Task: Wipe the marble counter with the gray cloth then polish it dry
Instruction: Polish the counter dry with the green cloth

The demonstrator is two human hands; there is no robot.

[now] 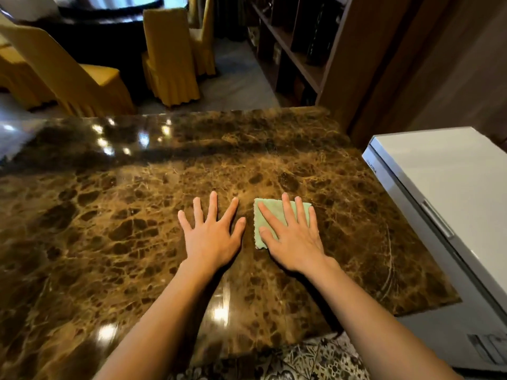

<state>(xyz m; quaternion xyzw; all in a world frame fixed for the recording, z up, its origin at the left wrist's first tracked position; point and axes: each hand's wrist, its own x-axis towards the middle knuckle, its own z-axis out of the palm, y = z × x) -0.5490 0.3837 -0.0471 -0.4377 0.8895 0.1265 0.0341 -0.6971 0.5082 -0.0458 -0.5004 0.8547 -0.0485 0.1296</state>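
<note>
Brown marble with gold veining, super glossy, that's the whole surface (pixel 109 215), with ceiling lights reflecting off it around 10 o'clock. Yellow-covered chairs (pixel 170 56) sit past the far edge up at 11. Near the middle, the left hand (pixel 211 237) lies flat on the bare stone, fingers spread wide, holding nothing. Just beside it toward 3 o'clock, the right hand (pixel 293 237) is also flat and splayed, pressing down on the cloth (pixel 267 218), which looks pale green-gray in this light and is folded into a small square. The two hands are close together but not touching. Over at 3 o'clock a white chest-style appliance (pixel 444 187) butts up against the surface's edge.
</note>
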